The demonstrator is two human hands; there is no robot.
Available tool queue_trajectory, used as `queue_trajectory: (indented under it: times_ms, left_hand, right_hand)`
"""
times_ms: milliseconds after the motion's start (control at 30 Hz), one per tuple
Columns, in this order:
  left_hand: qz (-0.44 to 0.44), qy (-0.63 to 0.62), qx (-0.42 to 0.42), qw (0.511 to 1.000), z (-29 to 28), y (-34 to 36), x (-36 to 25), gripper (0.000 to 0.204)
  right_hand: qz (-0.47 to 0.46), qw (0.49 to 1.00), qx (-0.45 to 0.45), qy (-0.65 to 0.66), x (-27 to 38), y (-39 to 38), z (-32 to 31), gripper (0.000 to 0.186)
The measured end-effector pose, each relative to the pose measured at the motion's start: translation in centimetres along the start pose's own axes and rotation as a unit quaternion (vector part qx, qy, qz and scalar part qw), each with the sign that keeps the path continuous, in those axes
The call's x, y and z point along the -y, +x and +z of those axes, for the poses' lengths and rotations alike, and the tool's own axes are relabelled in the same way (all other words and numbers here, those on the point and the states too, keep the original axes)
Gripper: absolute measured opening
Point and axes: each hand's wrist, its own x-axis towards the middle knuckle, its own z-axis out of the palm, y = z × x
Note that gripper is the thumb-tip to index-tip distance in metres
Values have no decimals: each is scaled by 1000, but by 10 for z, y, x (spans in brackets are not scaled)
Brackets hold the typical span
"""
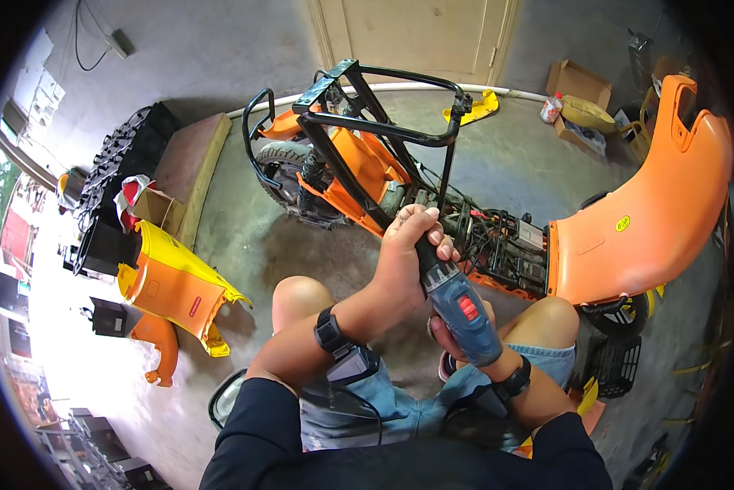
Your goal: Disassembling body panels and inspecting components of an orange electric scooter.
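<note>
At the middle of the scene, in front of the seated person, a blue power drill (467,331) is lying across both hands, so neither hand is needing to reach for it. Its long axis is running from far left to near right, with the dark chuck end (426,260) pointing away from the person and slightly left, and the rounded blue rear sitting nearer and to the right. The red switch (467,308) is facing up. Judging by this layout, the relation that matters is the chuck end against the left hand (408,234), which is the farther of the two and the nearer to the orange scooter's black frame (367,126). That hand is curling around the chuck end, thumb on top and fingertips showing on the right side; whether it is pinching a small part there, I cannot tell. The left forearm is slanting in from near left, the wrist bearing a black strap (331,331). The right hand (448,336) is supporting the body from below, fingers bent along its left side, the rest being hidden. Beyond, exposed wiring (485,245) is lying just to the far right.
</note>
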Motion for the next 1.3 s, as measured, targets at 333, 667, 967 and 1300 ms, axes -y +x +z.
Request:
queue_trajectory:
  times_ms: [333,667,967,1300]
  left_hand:
    - [-1,-13,28,1000,1,-6,-2,16]
    - [8,34,102,994,-2,2,-19,42]
    - [337,273,-76,898,-72,-79,-173,28]
    - [73,350,-387,850,-282,-340,-154,28]
  right_hand:
    - [-39,999,-14,-2,2,3,1,37]
    - [312,924,47,217,11,-5,-4,42]
    - [251,926,-55,277,3,-9,0,33]
    - [531,800,-56,275,-92,-54,-2,35]
